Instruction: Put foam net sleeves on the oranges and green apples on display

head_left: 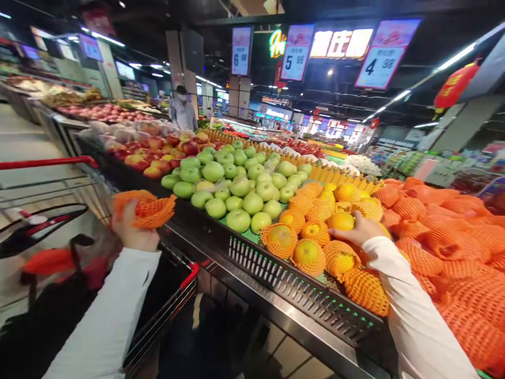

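My left hand (132,229) is closed around orange foam fruit netting (155,210), held up over the shopping cart at the left; whether a fruit is inside cannot be made out. Over the fruit display, my right hand (361,231) grips a bare orange (341,221) between thumb and fingers. That orange rests among others, many of them wrapped in orange foam nets, such as the netted orange (309,252) in front. Green apples (240,187) are heaped just left of the oranges.
A black slotted rail (292,279) edges the display. Salmon-coloured netted fruit (453,242) is piled at the right, red apples (158,152) at the left. The shopping cart's red handle (47,162) is beside me. A person (183,111) stands farther back under hanging price signs (298,52).
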The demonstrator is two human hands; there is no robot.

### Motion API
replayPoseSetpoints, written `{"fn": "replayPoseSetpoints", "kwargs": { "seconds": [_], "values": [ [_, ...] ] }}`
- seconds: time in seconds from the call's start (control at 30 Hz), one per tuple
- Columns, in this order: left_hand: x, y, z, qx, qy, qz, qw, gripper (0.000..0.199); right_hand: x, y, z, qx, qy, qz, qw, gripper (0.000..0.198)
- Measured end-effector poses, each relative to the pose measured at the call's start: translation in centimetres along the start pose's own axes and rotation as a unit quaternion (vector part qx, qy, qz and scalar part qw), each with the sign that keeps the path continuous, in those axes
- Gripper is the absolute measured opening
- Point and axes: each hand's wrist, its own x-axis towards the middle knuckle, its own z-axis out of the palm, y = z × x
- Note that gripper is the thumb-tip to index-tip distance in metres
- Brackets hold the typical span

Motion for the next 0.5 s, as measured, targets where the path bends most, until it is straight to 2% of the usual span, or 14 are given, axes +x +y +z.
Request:
{"fn": "replayPoseSetpoints", "kwargs": {
  "seconds": [0.03, 0.07, 0.13, 0.23, 0.3, 0.37, 0.47, 0.5],
  "values": [
    [-0.7, 0.9, 2.6, -0.080, 0.029, 0.016, 0.996, 0.030, 0.2, 0.0, 0.2, 0.005, 0.010, -0.012, 1.000, 0.096],
    [-1.5, 2.0, 5.3, -0.134, 0.017, 0.031, 0.990, 0.023, 0.5, 0.0, 0.3, 0.009, 0.020, -0.031, 0.999, 0.096],
    [-3.3, 4.6, 10.8, -0.189, -0.046, 0.042, 0.980, 0.022, 0.9, 0.5, 0.8, 0.024, 0.034, -0.086, 0.995, 0.096],
    [-5.5, 9.2, 19.0, -0.252, -0.119, 0.062, 0.958, 0.033, 1.6, 1.7, 1.4, 0.063, 0.027, -0.140, 0.988, 0.102],
    [-6.4, 11.8, 24.4, -0.237, -0.203, 0.139, 0.940, 0.038, 2.0, 2.5, 1.7, 0.092, 0.016, -0.155, 0.984, 0.103],
    [-7.2, 13.5, 29.5, -0.200, -0.287, 0.228, 0.909, 0.036, 2.3, 2.9, 1.8, 0.109, 0.012, -0.176, 0.978, 0.101],
    [-8.9, 13.1, 35.4, -0.118, -0.326, 0.227, 0.910, 0.029, 2.3, 3.0, 1.8, 0.100, 0.006, -0.204, 0.974, 0.103],
    [-9.6, 12.4, 36.6, -0.060, -0.370, 0.211, 0.903, 0.027, 2.3, 3.0, 1.7, 0.093, 0.003, -0.207, 0.974, 0.103]
  ]
}}
